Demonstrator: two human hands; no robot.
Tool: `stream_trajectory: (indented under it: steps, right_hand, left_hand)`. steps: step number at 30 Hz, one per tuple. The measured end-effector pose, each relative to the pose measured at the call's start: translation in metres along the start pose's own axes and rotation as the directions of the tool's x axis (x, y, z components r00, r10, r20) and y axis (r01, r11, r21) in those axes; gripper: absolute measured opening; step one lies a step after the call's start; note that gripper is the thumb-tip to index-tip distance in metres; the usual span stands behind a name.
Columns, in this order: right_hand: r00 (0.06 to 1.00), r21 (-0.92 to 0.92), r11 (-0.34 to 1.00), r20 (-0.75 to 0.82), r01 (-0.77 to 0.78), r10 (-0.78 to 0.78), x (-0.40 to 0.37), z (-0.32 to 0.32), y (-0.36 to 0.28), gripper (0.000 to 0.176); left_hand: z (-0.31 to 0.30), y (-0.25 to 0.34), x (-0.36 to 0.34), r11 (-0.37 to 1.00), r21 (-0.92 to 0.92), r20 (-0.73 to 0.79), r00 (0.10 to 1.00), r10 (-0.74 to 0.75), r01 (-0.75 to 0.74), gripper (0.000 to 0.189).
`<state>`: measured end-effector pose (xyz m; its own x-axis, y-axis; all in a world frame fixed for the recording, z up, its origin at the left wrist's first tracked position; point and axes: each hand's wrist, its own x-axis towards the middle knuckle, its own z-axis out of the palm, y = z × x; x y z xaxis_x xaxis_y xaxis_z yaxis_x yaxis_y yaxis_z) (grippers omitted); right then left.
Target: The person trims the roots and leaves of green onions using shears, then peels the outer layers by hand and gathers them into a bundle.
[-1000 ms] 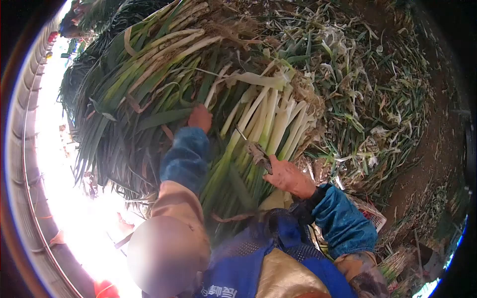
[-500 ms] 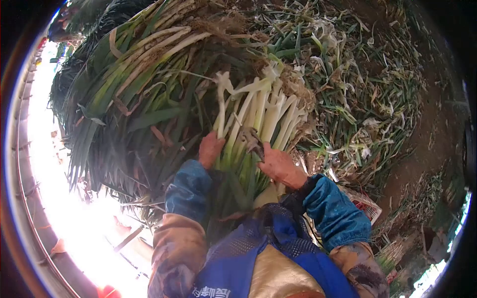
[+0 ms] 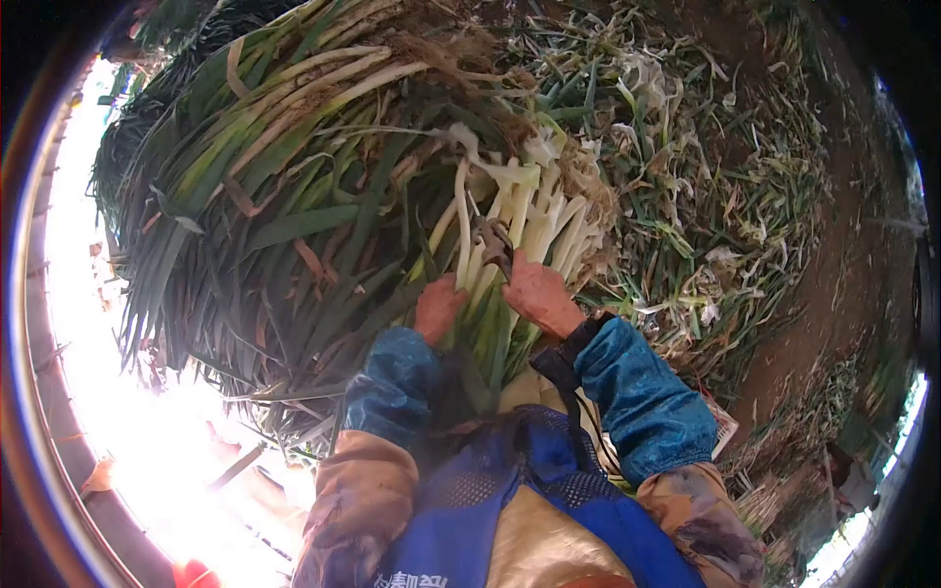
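Note:
A bundle of leeks (image 3: 534, 230) lies before me, white stems and roots pointing away and green leaves toward my body. My left hand (image 3: 440, 308) is closed at the bundle's left side, around the lower part of a pale leek stalk (image 3: 464, 220). On top of the bundle, my right hand (image 3: 541, 294) is closed, thumb and fingers pinching a dark grey-brown narrow piece (image 3: 497, 245) that sticks out over the white stems; I cannot tell whether it is a tool or a withered leaf. Peeled, whitish skin hangs at the top of the left stalk.
A large heap of untrimmed leeks (image 3: 284, 196) with soil on the roots fills the left side. Discarded leaves and peelings (image 3: 676, 176) cover the ground at the right, beside brown bare soil (image 3: 814, 294). Part of a light-coloured crate (image 3: 722, 428) shows by my right sleeve.
My left hand has moved right, closer to my right hand, and the left leek stalk has shifted right with it. My right hand has risen slightly up the bundle.

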<state>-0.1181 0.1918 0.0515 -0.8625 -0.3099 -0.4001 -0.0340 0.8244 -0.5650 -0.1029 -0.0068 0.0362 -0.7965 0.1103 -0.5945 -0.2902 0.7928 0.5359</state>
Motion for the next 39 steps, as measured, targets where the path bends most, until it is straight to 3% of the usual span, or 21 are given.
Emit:
stream_trajectory:
  steps: [2,5,8,11,15,20,23,26,29,30,32,35,37,39]
  right_hand:
    - [0.999,0.059,0.997,-0.015,0.045,-0.044,-0.004,-0.006,-0.001,0.033]
    - [0.999,0.013,0.999,0.041,-0.029,0.028,-0.016,-0.011,-0.003,0.034]
    - [0.995,0.015,0.995,0.026,-0.098,0.098,-0.027,-0.019,0.004,0.036]
    - [0.986,0.018,0.988,0.075,-0.151,0.149,-0.049,-0.029,0.000,0.038]
    - [0.988,0.035,0.992,0.100,-0.122,0.118,-0.072,-0.041,-0.010,0.037]
    - [0.996,0.018,0.996,0.042,-0.085,0.085,-0.030,-0.025,-0.002,0.031]
    - [0.986,-0.053,0.984,0.005,-0.167,0.168,-0.008,-0.018,0.005,0.044]
    - [0.994,-0.024,0.995,0.028,-0.102,0.102,-0.026,-0.028,0.004,0.042]
    - [0.995,0.062,0.994,0.053,-0.087,0.084,-0.061,-0.050,-0.003,0.044]
    - [1.000,0.053,0.998,-0.007,-0.027,0.027,-0.067,-0.040,0.009,0.047]
    - [0.998,0.076,0.995,0.000,-0.060,0.060,-0.077,-0.040,0.018,0.047]
    - [0.989,0.052,0.988,0.009,-0.148,0.148,-0.085,-0.048,0.018,0.046]
    - [0.980,0.065,0.978,0.023,-0.200,0.199,-0.083,-0.049,0.019,0.042]
    - [0.984,0.097,0.980,0.017,-0.176,0.175,-0.071,-0.045,0.019,0.041]
  left_hand:
    - [0.009,-0.007,0.003,1.000,-0.003,-0.012,1.000,-0.001,0.001,0.039]
    - [0.015,-0.009,-0.004,0.961,-0.248,-0.084,0.991,0.107,-0.125,0.038]
    - [0.018,0.004,-0.028,0.979,-0.151,-0.007,0.990,0.137,-0.137,0.042]
    - [0.023,0.005,-0.049,0.992,-0.106,0.062,0.995,0.074,-0.067,0.043]
    - [0.022,0.006,-0.071,0.981,-0.165,0.041,0.993,0.111,-0.103,0.043]
    - [0.021,0.014,-0.083,0.984,-0.103,-0.038,0.989,0.140,-0.143,0.043]
    - [0.018,0.016,-0.082,0.982,-0.140,-0.026,0.992,0.126,-0.129,0.043]
    - [0.020,0.009,-0.076,0.972,-0.227,0.006,0.998,0.068,-0.065,0.041]
    - [0.001,0.034,-0.068,0.975,-0.187,-0.024,0.993,0.115,-0.118,0.041]
    - [0.003,0.037,-0.063,0.984,-0.136,0.002,0.994,0.113,-0.112,0.040]
    - [0.011,0.043,-0.047,0.993,-0.027,0.049,0.992,0.120,-0.119,0.038]
    - [0.028,0.036,-0.049,0.983,-0.014,0.007,0.983,0.181,-0.181,0.036]
    - [0.021,0.045,-0.052,0.990,0.010,0.057,0.989,0.139,-0.140,0.035]
    - [0.020,0.045,-0.052,0.990,0.007,0.055,0.988,0.141,-0.141,0.034]
